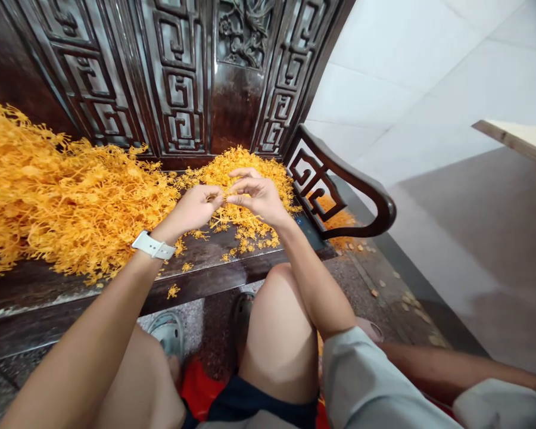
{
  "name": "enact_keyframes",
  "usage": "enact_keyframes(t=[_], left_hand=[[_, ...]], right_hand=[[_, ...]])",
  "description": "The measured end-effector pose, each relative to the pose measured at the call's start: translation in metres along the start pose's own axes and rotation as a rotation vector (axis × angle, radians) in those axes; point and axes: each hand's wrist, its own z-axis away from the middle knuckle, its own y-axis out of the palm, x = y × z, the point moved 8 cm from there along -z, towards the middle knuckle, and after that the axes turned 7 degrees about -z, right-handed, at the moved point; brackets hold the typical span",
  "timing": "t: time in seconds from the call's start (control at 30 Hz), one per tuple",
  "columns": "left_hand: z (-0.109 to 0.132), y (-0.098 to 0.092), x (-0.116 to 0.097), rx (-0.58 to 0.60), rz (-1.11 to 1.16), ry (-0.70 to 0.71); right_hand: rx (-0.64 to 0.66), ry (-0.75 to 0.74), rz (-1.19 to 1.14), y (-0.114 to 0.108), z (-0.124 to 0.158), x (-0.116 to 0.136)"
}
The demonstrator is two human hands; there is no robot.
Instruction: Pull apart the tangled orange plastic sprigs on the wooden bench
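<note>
My left hand point(200, 206), with a pale-strapped watch point(154, 245) at its wrist, is closed in a pinch in front of the bench back. Facing it, my right hand point(261, 198) has thumb and forefinger brought together, its other fingers raised. Between the fingertips is a small orange-yellow plastic piece point(224, 197), mostly covered; its exact shape cannot be made out. Below and behind the hands lies a heap of small spider-shaped orange-yellow plastic pieces point(241, 159). To the left rises a larger heap of stringy, branched orange-yellow plastic pieces point(71, 202).
Both heaps rest on a dark wooden bench point(196, 259) with a carved back and a curved armrest point(361, 179) at right. Single pieces point(173, 291) lie along its front edge. More orange bits point(339, 217) lie beyond the armrest. Another person's limb point(446, 369) shows lower right.
</note>
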Motion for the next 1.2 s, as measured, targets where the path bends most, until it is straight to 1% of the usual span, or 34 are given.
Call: enact_keyframes(t=[0.07, 0.13, 0.23, 0.33, 0.4, 0.53, 0.6, 0.67, 0.7, 0.73, 0.83, 0.87, 0.9, 0.93, 1.0, 1.07, 1.13, 1.2], left_hand=[[0.001, 0.001, -0.001, 0.012, -0.010, 0.029], [0.001, 0.001, 0.000, 0.002, 0.011, 0.027], [0.000, 0.004, 0.001, -0.019, 0.145, -0.014], [0.000, 0.016, 0.000, -0.008, 0.325, -0.068], [0.001, 0.023, -0.002, -0.024, 0.384, -0.091], [0.002, 0.027, -0.003, -0.093, 0.363, -0.136], [0.002, 0.027, -0.002, -0.093, 0.364, -0.147], [0.001, 0.026, -0.004, -0.057, 0.398, -0.132], [0.001, 0.026, -0.006, -0.020, 0.430, -0.117], [0.002, 0.027, -0.008, 0.036, 0.469, -0.099], [0.010, 0.037, -0.020, 0.266, 0.614, -0.044], [0.013, 0.039, -0.024, 0.320, 0.658, -0.025], [0.014, 0.041, -0.028, 0.345, 0.696, -0.005], [0.015, 0.041, -0.030, 0.347, 0.724, 0.014], [0.013, 0.039, -0.033, 0.314, 0.749, 0.039], [0.011, 0.038, -0.036, 0.310, 0.729, 0.059], [0.012, 0.033, -0.045, 0.350, 0.674, 0.111], [0.020, 0.027, -0.058, 0.442, 0.613, 0.192]], right_hand=[[0.027, 0.054, -0.077, 0.002, 0.000, -0.007], [0.021, 0.087, -0.157, 0.002, 0.000, -0.012], [-0.075, 0.068, -0.211, -0.003, 0.000, -0.014], [-0.168, 0.078, -0.246, -0.007, 0.000, -0.015], [-0.205, 0.103, -0.262, -0.008, 0.001, -0.015], [-0.253, 0.179, -0.253, -0.008, 0.002, -0.019], [-0.251, 0.187, -0.289, -0.008, 0.003, -0.020], [-0.207, 0.214, -0.387, -0.006, 0.003, -0.022], [-0.167, 0.237, -0.442, -0.003, 0.003, -0.023], [-0.120, 0.263, -0.490, 0.000, 0.004, -0.023], [0.014, 0.311, -0.598, 0.013, 0.008, -0.018], [0.038, 0.316, -0.632, 0.017, 0.009, -0.016], [0.045, 0.315, -0.667, 0.021, 0.010, -0.013], [0.035, 0.305, -0.699, 0.024, 0.011, -0.011], [-0.024, 0.269, -0.747, 0.026, 0.009, -0.010], [-0.117, 0.240, -0.777, 0.020, 0.004, -0.015], [-0.232, 0.244, -0.799, 0.005, -0.002, -0.028], [-0.399, 0.249, -0.787, -0.022, -0.007, -0.045]])
